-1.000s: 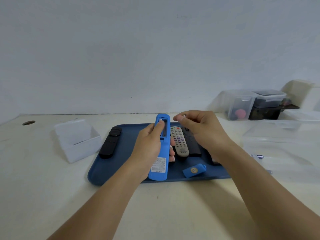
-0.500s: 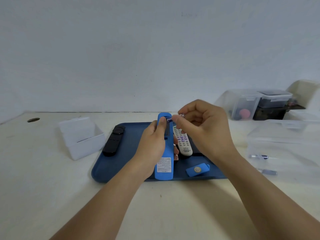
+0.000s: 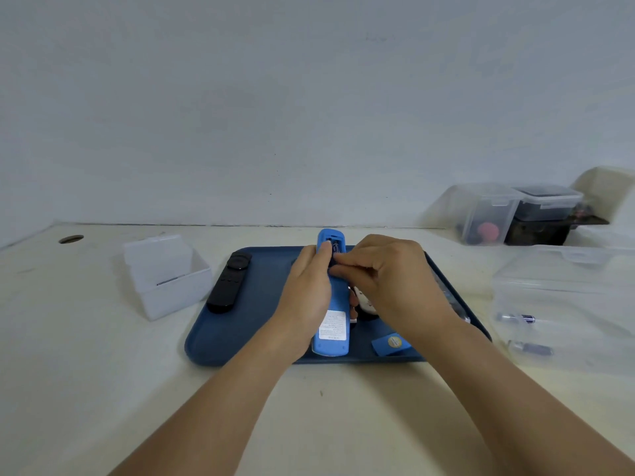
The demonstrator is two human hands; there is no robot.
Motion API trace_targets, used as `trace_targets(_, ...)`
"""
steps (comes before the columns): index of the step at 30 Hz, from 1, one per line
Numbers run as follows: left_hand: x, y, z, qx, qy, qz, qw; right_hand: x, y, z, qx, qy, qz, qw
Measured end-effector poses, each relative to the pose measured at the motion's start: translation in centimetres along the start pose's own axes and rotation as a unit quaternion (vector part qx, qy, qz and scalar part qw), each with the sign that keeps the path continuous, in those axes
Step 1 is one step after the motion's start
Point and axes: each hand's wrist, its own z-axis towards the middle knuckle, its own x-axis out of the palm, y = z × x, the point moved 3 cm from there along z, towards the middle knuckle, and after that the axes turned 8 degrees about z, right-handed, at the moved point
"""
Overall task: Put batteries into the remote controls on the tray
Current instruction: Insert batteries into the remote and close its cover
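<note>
Over the blue tray point(image 3: 247, 338), the left hand point(image 3: 304, 300) gripped the blue remote point(image 3: 331, 333); the right hand point(image 3: 388, 286) pinched, seemingly, a hidden battery, covering the white remote point(image 3: 365, 303). Black remote point(image 3: 228, 285) at nine o'clock.

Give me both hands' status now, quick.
Left hand: grips the blue remote, back side up.
Right hand: fingertips pinched at the remote's open battery slot; the battery itself cannot be made out.

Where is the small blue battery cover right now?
The small blue battery cover lies on the dark blue tray near its front edge, right of the blue remote, under the right forearm.
</note>
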Motion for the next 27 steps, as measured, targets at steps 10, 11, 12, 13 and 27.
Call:
trace_targets(10, 0.2, 0.0, -0.4, -0.009, 0.063, -0.027, 0.998, 0.1, -2.2, -0.7, 0.399, -0.068, 0.428, 0.808)
trace_targets(11, 0.3, 0.0, -0.6, -0.007, 0.070, -0.026, 0.997, 0.1, -2.3, -0.7, 0.411, -0.061, 0.438, 0.797)
trace_targets(12, 0.4, 0.0, -0.7, -0.004, 0.079, -0.028, 0.997, 0.0, -2.4, -0.8, 0.416, -0.054, 0.443, 0.793)
trace_targets(13, 0.6, -0.1, -0.7, 0.000, 0.087, -0.031, 0.996, -0.3, -2.4, -0.7, 0.417, -0.050, 0.448, 0.789)
trace_targets(27, -0.3, 0.1, 0.2, 0.004, 0.068, -0.034, 0.997, -4.1, -2.6, -1.4, 0.283, 0.406, -0.088, 0.864)
